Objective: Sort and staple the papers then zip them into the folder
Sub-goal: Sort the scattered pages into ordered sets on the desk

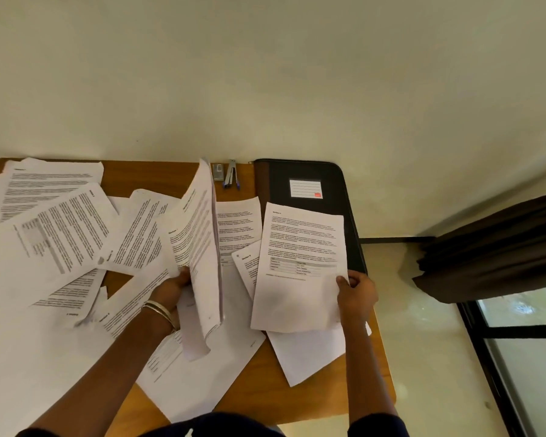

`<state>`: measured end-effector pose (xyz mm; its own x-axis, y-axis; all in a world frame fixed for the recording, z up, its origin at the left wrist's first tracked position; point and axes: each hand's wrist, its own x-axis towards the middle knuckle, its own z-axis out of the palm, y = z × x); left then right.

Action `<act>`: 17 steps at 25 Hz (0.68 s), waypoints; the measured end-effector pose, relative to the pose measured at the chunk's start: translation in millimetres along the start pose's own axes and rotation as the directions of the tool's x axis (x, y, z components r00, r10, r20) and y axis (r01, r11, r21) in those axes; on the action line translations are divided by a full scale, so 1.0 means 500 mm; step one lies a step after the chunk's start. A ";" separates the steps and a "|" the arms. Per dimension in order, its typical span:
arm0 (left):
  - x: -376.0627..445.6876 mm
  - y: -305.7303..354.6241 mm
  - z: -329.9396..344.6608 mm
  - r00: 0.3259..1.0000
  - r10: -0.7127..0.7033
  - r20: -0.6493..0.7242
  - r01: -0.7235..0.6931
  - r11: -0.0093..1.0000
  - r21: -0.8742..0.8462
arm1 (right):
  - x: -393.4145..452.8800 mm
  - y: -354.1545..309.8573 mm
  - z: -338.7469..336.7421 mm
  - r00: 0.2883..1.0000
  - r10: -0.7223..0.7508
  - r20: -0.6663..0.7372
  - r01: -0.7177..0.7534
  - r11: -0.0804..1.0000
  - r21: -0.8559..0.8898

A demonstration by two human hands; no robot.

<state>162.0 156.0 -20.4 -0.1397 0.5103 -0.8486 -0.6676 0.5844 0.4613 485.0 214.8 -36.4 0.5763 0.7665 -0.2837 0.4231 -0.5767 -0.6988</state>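
I see a wooden worktop against a pale wall, most of its left and middle covered by loose printed papers lying at all angles and overlapping. At its far right corner lies a black zip folder, closed, with a white label on its cover (the near edge is hidden under a sheet). The left hand, a bangle at the wrist, grips a small sheaf raised nearly on edge above the middle of the worktop. The right hand pinches a single sheet by its right edge, thumb on top; this sheet overlaps the folder's near edge. A stapler lies at the far edge, just left of the folder, with a small metal box beside it.
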 end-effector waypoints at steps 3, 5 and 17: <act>-0.003 -0.006 0.011 0.998 0.009 0.070 -0.011 1.000 0.022 | -0.035 -0.031 -0.023 1.000 -0.024 0.014 0.021 0.983 0.183; -0.004 -0.006 0.021 0.997 0.018 0.080 -0.024 0.997 0.074 | -0.071 -0.058 -0.038 0.987 -0.137 0.084 0.111 0.958 0.265; -0.060 0.043 -0.008 0.899 0.437 0.037 -0.419 0.832 0.363 | -0.225 -0.109 0.013 0.802 -0.316 0.507 0.067 0.891 0.449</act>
<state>148.9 150.6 13.7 -0.3899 0.7374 -0.5516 -0.2310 0.5015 0.8337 392.8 162.0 29.5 -0.0263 0.9401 -0.3398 0.1018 -0.3356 -0.9365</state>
